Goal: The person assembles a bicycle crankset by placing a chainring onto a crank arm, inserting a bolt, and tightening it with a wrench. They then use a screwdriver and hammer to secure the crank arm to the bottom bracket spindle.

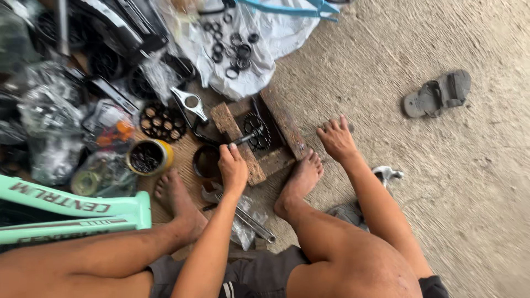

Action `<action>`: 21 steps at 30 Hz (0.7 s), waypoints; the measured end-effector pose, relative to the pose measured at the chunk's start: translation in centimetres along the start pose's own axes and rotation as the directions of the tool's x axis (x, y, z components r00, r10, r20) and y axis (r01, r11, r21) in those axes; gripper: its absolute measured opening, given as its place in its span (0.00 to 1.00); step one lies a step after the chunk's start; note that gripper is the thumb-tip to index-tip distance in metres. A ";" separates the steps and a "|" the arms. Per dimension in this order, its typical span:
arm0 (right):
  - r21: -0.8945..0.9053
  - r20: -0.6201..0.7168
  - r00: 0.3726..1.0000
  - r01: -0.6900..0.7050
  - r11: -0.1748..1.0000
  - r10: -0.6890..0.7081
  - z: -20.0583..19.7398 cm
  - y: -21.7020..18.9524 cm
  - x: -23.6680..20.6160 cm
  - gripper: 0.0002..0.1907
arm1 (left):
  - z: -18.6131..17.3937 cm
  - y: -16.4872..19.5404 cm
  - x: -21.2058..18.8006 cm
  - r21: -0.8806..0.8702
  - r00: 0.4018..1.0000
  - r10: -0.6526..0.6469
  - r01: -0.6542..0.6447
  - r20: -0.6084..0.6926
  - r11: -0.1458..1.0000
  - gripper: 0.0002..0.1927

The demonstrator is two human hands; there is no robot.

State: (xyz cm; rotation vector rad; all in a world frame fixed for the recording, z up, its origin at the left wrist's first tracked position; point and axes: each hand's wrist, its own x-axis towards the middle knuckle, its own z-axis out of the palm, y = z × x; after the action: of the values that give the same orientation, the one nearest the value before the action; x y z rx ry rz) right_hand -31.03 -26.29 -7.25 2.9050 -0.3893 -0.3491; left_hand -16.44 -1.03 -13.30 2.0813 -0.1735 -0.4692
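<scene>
Looking maybe midway: left hand is clamped on a metal rod set against the black chainring in the wooden block jig, right hand flat and spread on the concrete floor, parts bags unopened.

The frame is mint green. The can is yellow. The sandal is grey. The gear is black. The blocks are brown.

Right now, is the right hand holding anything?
No, the right hand rests flat and empty on the concrete floor beside the wooden block.
</scene>
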 end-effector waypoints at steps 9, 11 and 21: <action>-0.107 0.071 0.996 -0.048 0.993 0.056 0.8 -0.9 -2.1 0.16 | -1.1 1.7 -1.8 0.224 0.999 -0.009 -0.003 0.053 0.975 0.23; -0.139 0.093 0.993 -0.066 0.988 0.079 0.8 -1.3 -2.3 0.16 | -0.8 2.2 -1.9 0.245 0.994 0.097 -0.084 -0.043 0.966 0.23; 0.409 0.344 0.889 -0.431 0.804 0.302 0.2 -1.4 -7.6 0.18 | -0.4 -2.0 -1.5 -0.387 0.981 0.178 -0.192 -0.071 0.902 0.21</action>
State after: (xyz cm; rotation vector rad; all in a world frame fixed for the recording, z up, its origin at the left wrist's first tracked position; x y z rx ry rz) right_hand -37.85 -22.91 -6.22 3.1347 -1.2346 -0.6569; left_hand -17.82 0.78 -14.38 1.6587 -0.2347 -0.3211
